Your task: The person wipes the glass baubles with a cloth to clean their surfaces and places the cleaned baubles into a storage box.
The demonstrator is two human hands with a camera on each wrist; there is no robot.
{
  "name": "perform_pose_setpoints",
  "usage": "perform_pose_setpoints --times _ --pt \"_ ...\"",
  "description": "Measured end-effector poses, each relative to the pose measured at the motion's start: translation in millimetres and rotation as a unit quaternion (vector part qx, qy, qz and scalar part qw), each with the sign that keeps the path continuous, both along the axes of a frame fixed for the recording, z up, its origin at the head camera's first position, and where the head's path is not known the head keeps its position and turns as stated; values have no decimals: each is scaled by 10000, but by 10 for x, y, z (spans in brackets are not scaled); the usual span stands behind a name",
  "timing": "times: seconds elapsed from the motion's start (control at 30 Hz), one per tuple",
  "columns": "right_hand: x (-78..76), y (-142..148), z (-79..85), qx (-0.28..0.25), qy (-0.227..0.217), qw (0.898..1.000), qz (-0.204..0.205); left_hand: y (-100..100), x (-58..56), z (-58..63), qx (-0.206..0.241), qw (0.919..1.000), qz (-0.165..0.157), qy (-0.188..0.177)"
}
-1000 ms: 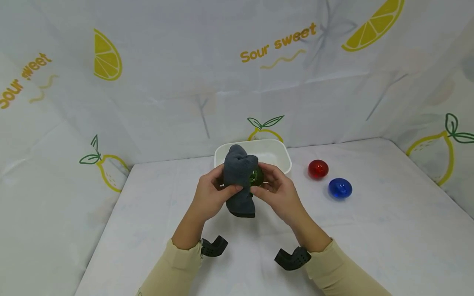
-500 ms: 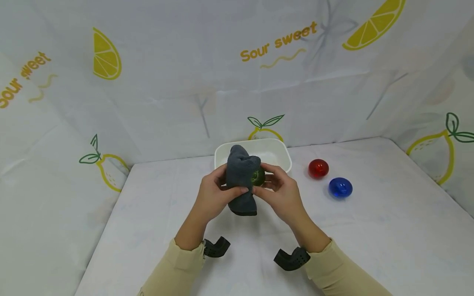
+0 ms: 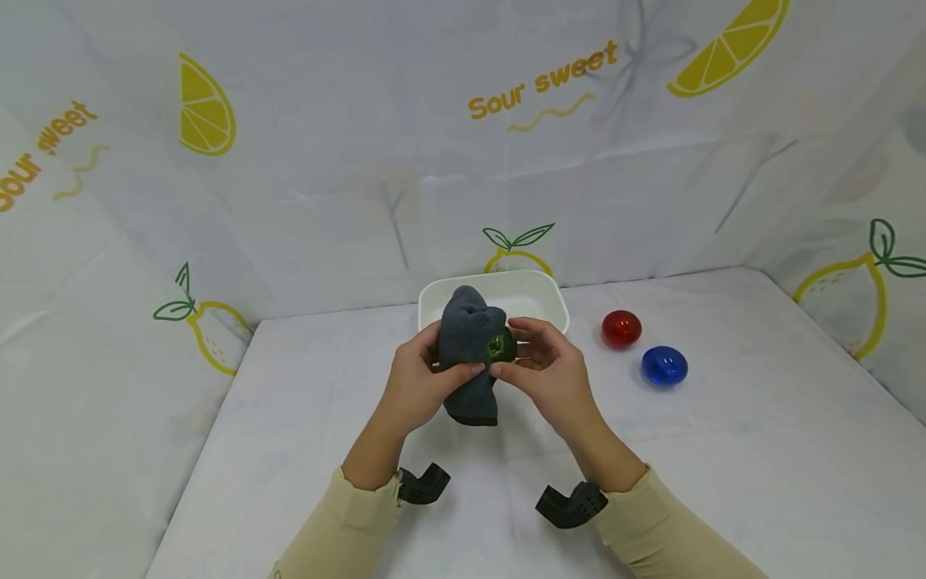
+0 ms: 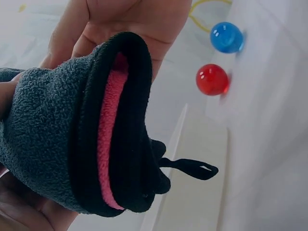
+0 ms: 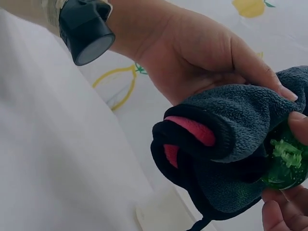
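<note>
Backdrop point(image 3: 325, 201): white; "Sour sweet" lettering point(image 3: 542, 83), two instances, the left one meeting the picture's edge; printed lemon slices point(image 3: 206, 108), two; outlined lemons point(image 3: 215, 338), three.

Left hand point(image 3: 418, 382): one; grip narrow, holding the cloth, thumb on its near side.

Cloth point(image 3: 465, 334): one, grey, pink inside, black edging; folded partly around the green ball, held above the counter point(image 3: 325, 418).

Tray point(image 3: 538, 299): one, white, on the counter beyond the hands; interior partly hidden behind the cloth.

Green ball point(image 3: 504, 344): one, clear, right side protruding from the cloth.

Right hand point(image 3: 547, 371): one; grip narrow, pinching the green ball between thumb and fingers.

Red ball point(image 3: 621, 330), blue ball point(image 3: 664, 366): one each, on the counter right of the tray, near each other, apart. Balls in all: three.
</note>
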State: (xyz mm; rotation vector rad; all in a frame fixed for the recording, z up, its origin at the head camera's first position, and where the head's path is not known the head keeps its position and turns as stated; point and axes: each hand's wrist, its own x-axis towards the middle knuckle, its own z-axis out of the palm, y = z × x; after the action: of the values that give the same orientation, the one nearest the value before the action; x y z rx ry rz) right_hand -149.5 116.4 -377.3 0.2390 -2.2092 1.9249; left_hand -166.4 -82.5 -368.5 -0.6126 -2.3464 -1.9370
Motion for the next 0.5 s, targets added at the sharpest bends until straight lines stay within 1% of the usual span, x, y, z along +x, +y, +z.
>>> perform_pose_setpoints --times 0.13,0.23,0.33,0.5 --pt "-11 8 16 -449 -592 9972 107 -7 3 9 -25 10000 -55 20" --pt "-17 14 27 -710 -896 9932 239 -14 1 11 -14 9999 -89 53" --pt "-20 19 33 -945 -984 9897 428 -21 -2 11 -8 9999 -104 106" --pt "-16 24 37 -1222 -977 9856 645 -30 1 12 -52 9999 -85 138"
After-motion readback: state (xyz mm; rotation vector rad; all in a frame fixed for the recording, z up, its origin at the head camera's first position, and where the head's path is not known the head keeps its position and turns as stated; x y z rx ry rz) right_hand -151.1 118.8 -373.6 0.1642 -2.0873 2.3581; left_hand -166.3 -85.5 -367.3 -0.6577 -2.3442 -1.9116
